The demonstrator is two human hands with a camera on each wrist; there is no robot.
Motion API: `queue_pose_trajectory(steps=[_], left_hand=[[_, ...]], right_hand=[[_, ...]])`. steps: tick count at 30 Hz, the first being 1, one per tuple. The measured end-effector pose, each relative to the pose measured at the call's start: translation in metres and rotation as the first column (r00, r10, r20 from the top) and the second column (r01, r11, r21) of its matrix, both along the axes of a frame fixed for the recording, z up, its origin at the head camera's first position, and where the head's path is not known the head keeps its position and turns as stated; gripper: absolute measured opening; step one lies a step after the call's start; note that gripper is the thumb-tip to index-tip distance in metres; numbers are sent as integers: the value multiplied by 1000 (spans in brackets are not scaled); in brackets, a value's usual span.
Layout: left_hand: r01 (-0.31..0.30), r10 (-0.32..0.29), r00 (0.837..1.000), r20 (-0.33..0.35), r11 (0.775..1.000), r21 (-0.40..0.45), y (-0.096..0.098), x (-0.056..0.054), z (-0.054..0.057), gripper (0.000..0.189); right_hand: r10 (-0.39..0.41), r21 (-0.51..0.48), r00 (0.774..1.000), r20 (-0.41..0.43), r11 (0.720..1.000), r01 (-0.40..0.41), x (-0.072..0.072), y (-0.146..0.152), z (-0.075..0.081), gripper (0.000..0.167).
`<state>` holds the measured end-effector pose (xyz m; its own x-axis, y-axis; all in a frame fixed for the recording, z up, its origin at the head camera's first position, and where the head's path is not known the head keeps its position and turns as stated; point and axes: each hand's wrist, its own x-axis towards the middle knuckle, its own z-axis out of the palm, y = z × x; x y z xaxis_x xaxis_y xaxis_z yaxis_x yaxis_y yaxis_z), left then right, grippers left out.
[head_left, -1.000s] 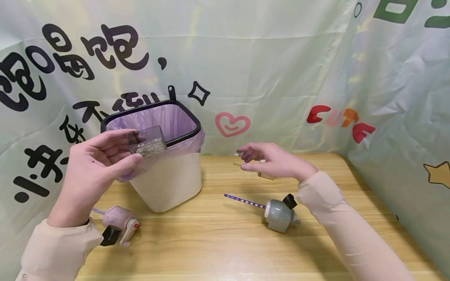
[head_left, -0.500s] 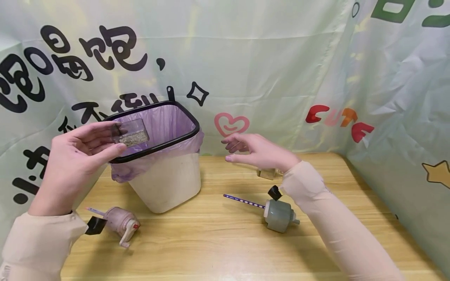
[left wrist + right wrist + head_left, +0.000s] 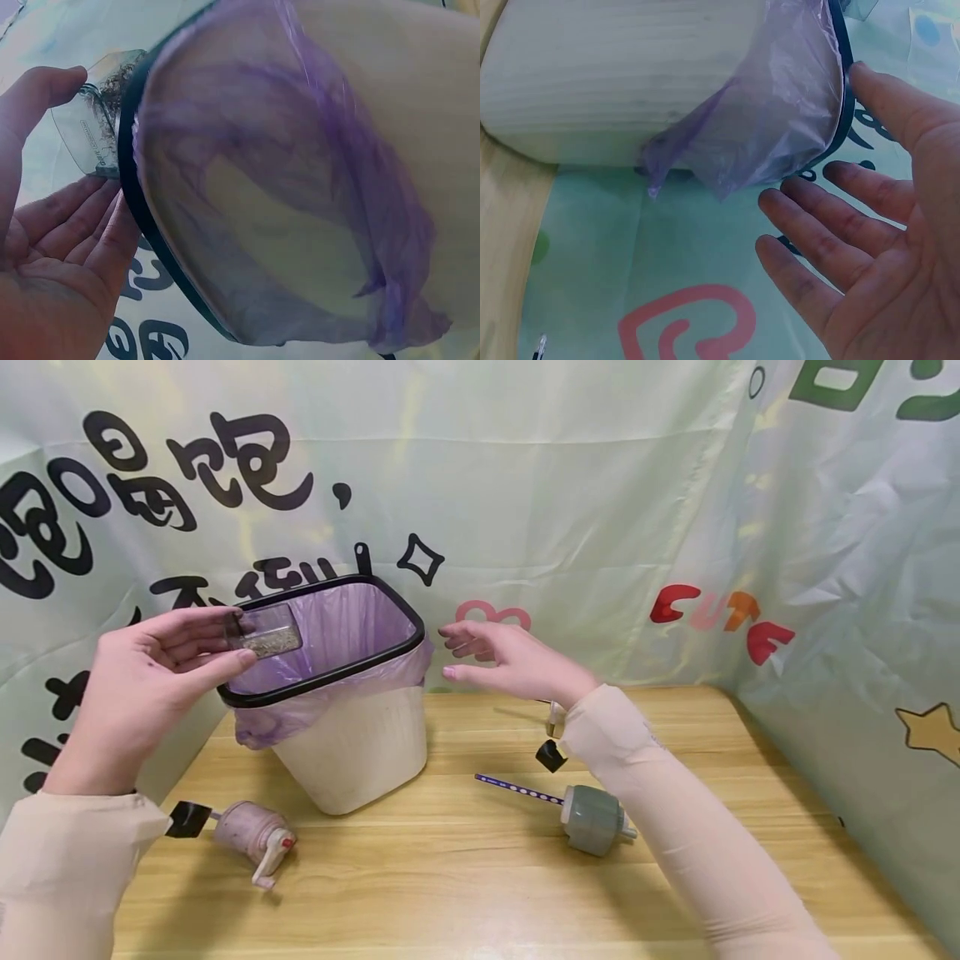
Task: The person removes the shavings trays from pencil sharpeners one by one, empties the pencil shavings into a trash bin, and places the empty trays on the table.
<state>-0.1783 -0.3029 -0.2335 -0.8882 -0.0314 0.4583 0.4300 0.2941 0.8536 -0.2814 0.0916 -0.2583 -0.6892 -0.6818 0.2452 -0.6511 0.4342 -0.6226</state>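
Note:
My left hand pinches a small clear plastic box between thumb and fingers. Greyish pencil shavings lie along its lower side. The box is over the left part of a bin's black rim; the left wrist view shows the box partly behind that rim. The cream bin is lined with a purple bag. My right hand is in the air right of the bin, fingers spread and holding nothing. In the right wrist view its thumb tip appears close to the rim; whether they touch I cannot tell.
A grey sharpener with a blue dotted pencil in it lies on the wooden table. On the left is a pink crank sharpener. Behind my right wrist, another small clear box is partly hidden. Printed cloth hangs around.
The left hand has carried the clear box leftward and slightly up, from the bin's front to over its left rim. My right hand has moved left and up, closer to the bin.

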Motion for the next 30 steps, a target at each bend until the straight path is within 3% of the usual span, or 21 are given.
queue_pose_trajectory(steps=[6, 11, 16, 20, 30], left_hand=[[-10, 10, 1000, 9, 1000, -15, -5, -9, 2, 51], [-32, 34, 999, 25, 997, -74, -9, -14, 4, 51], [-97, 108, 993, 43, 974, -205, -11, -18, 6, 55], [-129, 148, 987, 55, 956, -263, -14, -20, 7, 57], [-148, 170, 985, 30, 920, -362, -20, -24, 11, 57]], right_hand=[[-29, -101, 1000, 2, 994, 29, -4, -13, 5, 58], [-76, -114, 997, 0, 991, 75, -5, -23, 9, 59], [-92, -124, 996, 0, 988, 92, -7, -33, 11, 58], [-100, -146, 995, 3, 984, 100, -8, -41, 10, 56], [-135, -123, 990, -35, 984, 130, -10, -44, 8, 56]])
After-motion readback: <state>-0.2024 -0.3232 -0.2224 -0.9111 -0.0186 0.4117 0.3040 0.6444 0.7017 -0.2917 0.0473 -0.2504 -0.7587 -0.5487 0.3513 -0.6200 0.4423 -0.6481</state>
